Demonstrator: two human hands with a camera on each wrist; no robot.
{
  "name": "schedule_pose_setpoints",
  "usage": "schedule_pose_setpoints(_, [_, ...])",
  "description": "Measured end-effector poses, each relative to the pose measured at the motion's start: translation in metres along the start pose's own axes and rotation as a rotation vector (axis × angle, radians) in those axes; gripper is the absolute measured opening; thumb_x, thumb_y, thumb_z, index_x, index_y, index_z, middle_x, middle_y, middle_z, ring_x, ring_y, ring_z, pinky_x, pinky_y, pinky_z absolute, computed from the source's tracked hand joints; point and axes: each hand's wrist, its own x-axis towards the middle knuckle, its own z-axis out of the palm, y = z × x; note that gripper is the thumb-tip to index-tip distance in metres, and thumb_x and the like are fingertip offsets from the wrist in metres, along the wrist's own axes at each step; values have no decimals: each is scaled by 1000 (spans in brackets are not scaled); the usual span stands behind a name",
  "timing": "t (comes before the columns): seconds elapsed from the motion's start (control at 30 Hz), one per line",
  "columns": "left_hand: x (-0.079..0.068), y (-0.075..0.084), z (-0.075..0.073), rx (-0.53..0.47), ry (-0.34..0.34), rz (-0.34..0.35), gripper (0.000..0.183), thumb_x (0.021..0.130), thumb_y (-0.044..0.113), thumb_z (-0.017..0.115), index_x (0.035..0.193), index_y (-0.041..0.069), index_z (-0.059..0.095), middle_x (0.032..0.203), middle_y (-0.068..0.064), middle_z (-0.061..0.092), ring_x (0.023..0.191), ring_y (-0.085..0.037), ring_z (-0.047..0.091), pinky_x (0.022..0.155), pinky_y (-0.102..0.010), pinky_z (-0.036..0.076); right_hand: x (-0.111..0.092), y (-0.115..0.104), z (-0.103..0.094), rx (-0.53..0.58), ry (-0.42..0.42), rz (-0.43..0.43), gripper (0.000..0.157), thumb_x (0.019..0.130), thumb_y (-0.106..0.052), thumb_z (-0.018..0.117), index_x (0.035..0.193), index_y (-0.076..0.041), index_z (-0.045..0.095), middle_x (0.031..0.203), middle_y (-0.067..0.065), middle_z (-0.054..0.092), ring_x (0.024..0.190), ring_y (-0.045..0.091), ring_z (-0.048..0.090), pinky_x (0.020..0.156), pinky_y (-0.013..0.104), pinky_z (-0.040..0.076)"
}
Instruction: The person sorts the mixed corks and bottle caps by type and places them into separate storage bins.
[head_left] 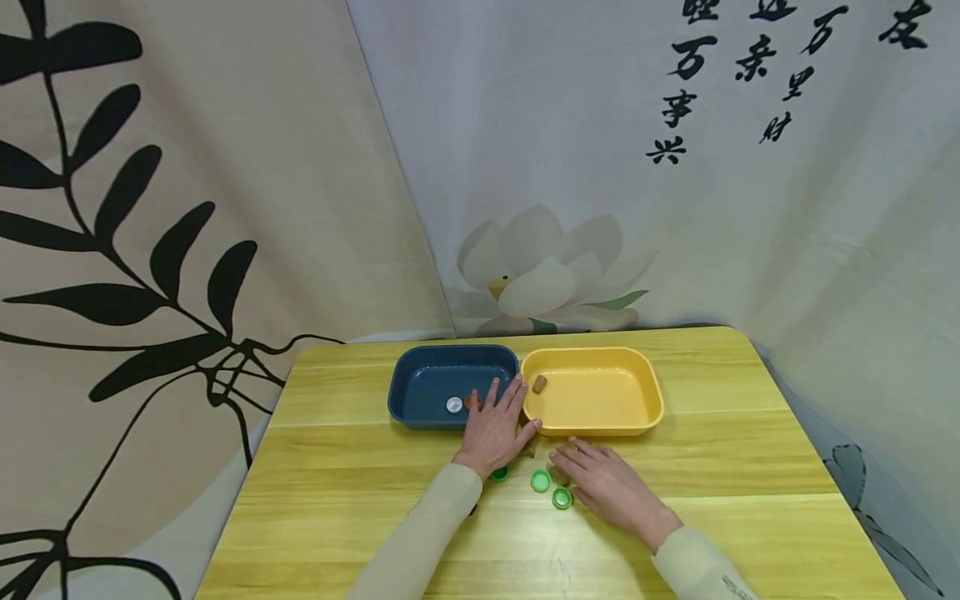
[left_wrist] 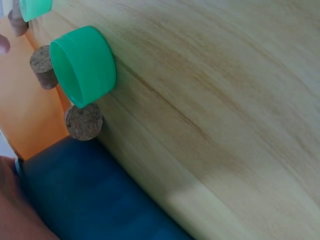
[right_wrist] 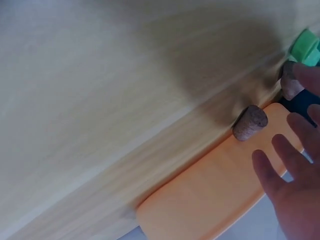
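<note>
In the head view my left hand (head_left: 493, 432) reaches over the near right rim of the blue tray (head_left: 408, 421), fingers spread. Fingertips come close to a reddish bottle cap (head_left: 472, 401); contact is unclear. A silver cap (head_left: 453, 405) lies beside it in the tray. My right hand (head_left: 611, 487) is low over the table, fingers extended in the right wrist view, near a cork (head_left: 558, 474) partly hidden by it. Another cork (right_wrist: 250, 122) stands by the yellow tray. Green caps (head_left: 541, 481) (head_left: 562, 497) (head_left: 499, 473) lie between the hands.
The yellow tray (head_left: 600, 431) stands against the blue tray's right side, with one cork (head_left: 539, 384) inside it. Both sit on a yellow wooden table (head_left: 735, 467). A printed cloth (head_left: 750, 233) hangs behind the table's far edge.
</note>
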Motion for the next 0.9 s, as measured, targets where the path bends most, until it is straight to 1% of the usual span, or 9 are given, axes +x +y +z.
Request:
schedule_pose_setpoints(0.17, [1, 0, 2, 14, 9, 1, 77, 105, 69, 27, 166, 23, 25, 172, 7, 15, 156, -33, 23, 120, -66, 24, 4, 2, 3, -12, 11, 6, 65, 86, -27, 85, 143, -8, 61, 144, 14, 60, 136, 36, 53, 105, 58, 48])
schedule_pose_setpoints(0.27, [1, 0, 2, 19, 15, 3, 76, 105, 68, 27, 166, 23, 26, 172, 7, 16, 156, -33, 25, 119, -66, 25, 6, 2, 4, -33, -5, 17, 65, 85, -30, 86, 142, -9, 63, 145, 14, 60, 135, 36, 53, 104, 58, 48])
schedule_pose_setpoints(0.37, [0, 0, 2, 21, 13, 3, 76, 105, 68, 27, 166, 22, 27, 172, 7, 17, 155, -33, 25, 119, -66, 26, 9, 1, 6, -47, -36, 33, 63, 86, -31, 85, 141, -9, 64, 146, 14, 58, 137, 36, 52, 104, 58, 48])
schedule_pose_setpoints(0.47, [0, 0, 1, 20, 3, 0, 76, 105, 68, 27, 166, 23, 26, 173, 7, 16, 156, -32, 25, 119, -65, 26, 11, 0, 8, -52, -47, 46, 57, 88, -32, 83, 138, -9, 66, 148, 14, 58, 137, 37, 52, 103, 58, 49])
schedule_pose_setpoints(0.6, [-1, 1, 0, 16, -2, -1, 76, 105, 68, 28, 166, 23, 25, 173, 7, 16, 156, -32, 24, 119, -65, 25, 12, -2, 11, -61, -23, 52, 44, 91, -32, 80, 129, -11, 71, 147, 13, 59, 136, 36, 53, 102, 58, 50])
schedule_pose_setpoints(0.67, [-1, 0, 0, 14, 1, -1, 76, 105, 68, 28, 166, 22, 26, 172, 7, 16, 156, -32, 24, 119, -65, 25, 12, -3, 11, -66, -7, 56, 42, 92, -32, 80, 127, -12, 72, 147, 12, 59, 135, 36, 54, 102, 58, 50])
schedule_pose_setpoints(0.8, [-1, 0, 0, 11, 13, 3, 76, 105, 68, 28, 165, 21, 28, 172, 6, 17, 155, -33, 26, 119, -66, 25, 10, -4, 9, -62, 31, 69, 48, 90, -35, 81, 130, -10, 70, 148, 11, 58, 135, 35, 54, 104, 58, 48])
schedule_pose_setpoints(0.9, [-1, 0, 1, 11, 21, 4, 76, 106, 68, 28, 165, 21, 29, 172, 6, 18, 155, -32, 26, 119, -65, 26, 9, -5, 5, -39, 85, 69, 50, 88, -36, 82, 129, -9, 70, 148, 11, 58, 134, 35, 55, 104, 58, 49])
